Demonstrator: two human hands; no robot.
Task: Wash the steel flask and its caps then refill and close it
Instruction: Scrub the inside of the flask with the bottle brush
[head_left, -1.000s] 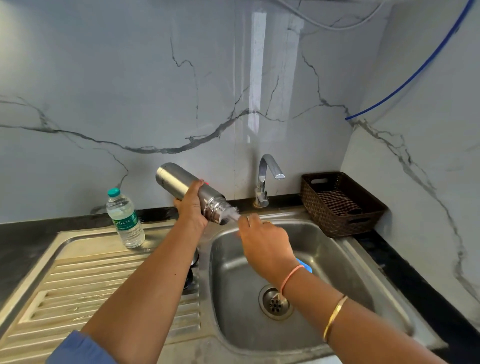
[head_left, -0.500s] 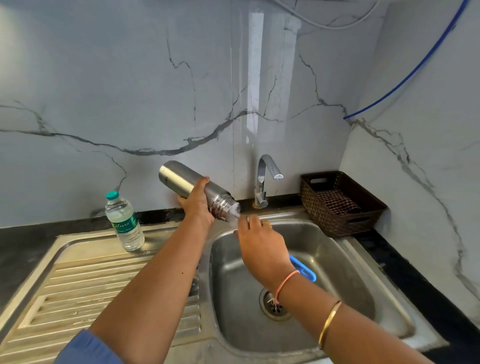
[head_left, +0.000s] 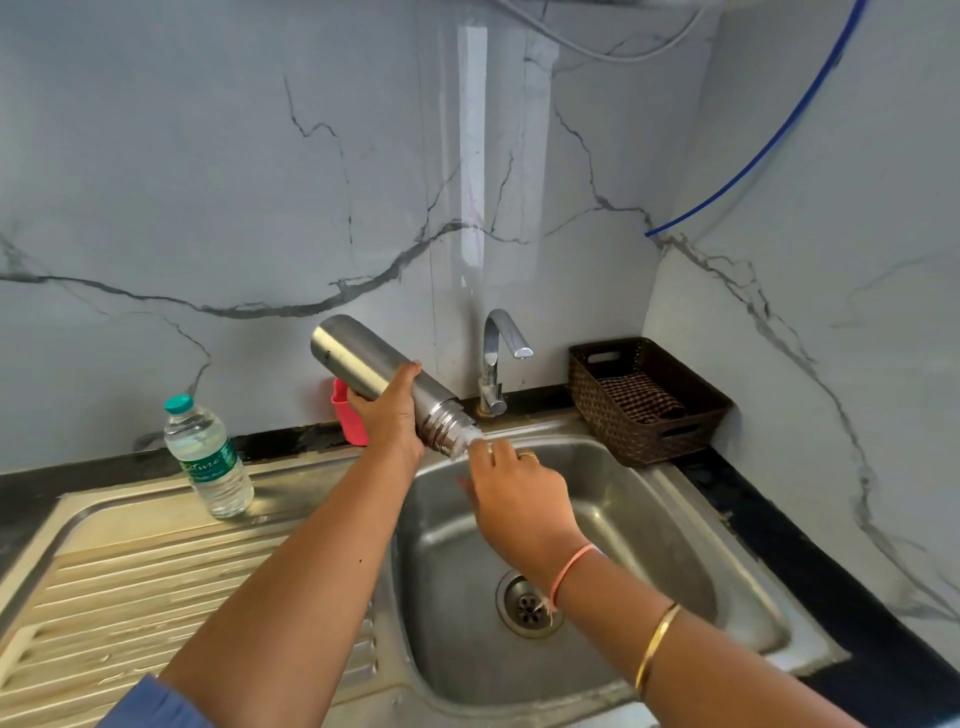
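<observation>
**A:** Are there any words to read?

**B:** Only on the water bottle (head_left: 208, 457), which stands left of the sink (head_left: 685, 551). Its green label has white writing, but it is too blurry to read.

**A:** Where is the steel flask (head_left: 363, 358)?

**B:** It is in the air over the back left corner of the sink. It is tipped, with its mouth pointing down at the sink. The left hand (head_left: 387, 418) has its fingers wrapped round the flask's middle. The right hand (head_left: 519, 493) is over the sink with its fingertips touching the flask's mouth. I only see the back of that hand, so I cannot tell if it holds anything.

**A:** What is different from before?

**B:** The flask and both hands are almost where they were. A pink thing (head_left: 344, 415) now shows behind the left hand, by the wall behind the sink. The blue thing that lay in the sink does not show now.
</observation>
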